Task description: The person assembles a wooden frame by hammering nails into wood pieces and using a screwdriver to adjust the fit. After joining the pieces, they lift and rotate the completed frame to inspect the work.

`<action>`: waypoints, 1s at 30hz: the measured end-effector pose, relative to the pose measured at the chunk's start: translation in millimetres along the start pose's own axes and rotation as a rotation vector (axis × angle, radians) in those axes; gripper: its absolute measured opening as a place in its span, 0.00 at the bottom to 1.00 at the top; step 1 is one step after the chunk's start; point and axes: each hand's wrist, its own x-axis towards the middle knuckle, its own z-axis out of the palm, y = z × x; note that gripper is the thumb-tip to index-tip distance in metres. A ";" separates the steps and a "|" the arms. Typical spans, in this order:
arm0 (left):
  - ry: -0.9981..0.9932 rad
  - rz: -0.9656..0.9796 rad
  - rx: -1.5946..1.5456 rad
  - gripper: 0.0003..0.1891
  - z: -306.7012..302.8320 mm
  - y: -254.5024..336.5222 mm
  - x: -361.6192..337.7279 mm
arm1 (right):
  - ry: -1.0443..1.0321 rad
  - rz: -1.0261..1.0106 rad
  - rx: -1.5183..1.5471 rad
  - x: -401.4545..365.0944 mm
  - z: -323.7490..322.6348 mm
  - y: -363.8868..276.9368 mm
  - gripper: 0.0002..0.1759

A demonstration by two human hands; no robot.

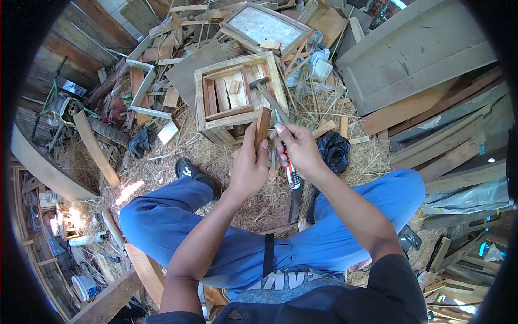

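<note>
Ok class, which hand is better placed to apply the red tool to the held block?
Likely the right hand: it holds the red tool beside the block, which the left hand holds.

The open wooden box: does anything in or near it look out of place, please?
Yes: a small wood block lies apparently loose inside the box, and a crumpled black plastic bag on the straw looks discarded.

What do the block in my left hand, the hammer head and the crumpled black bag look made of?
Block: wood, apparently unvarnished, judging by its brown, matte face. Hammer head: probably metal, dull finish, dark grey and solid-looking. Black bag: likely thin plastic, glossy, with bright highlights along its creases.
</note>
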 end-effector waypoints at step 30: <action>-0.167 -0.452 -0.510 0.21 7.0 -33.5 14.3 | -0.009 0.128 -0.057 19.4 -8.5 30.8 0.15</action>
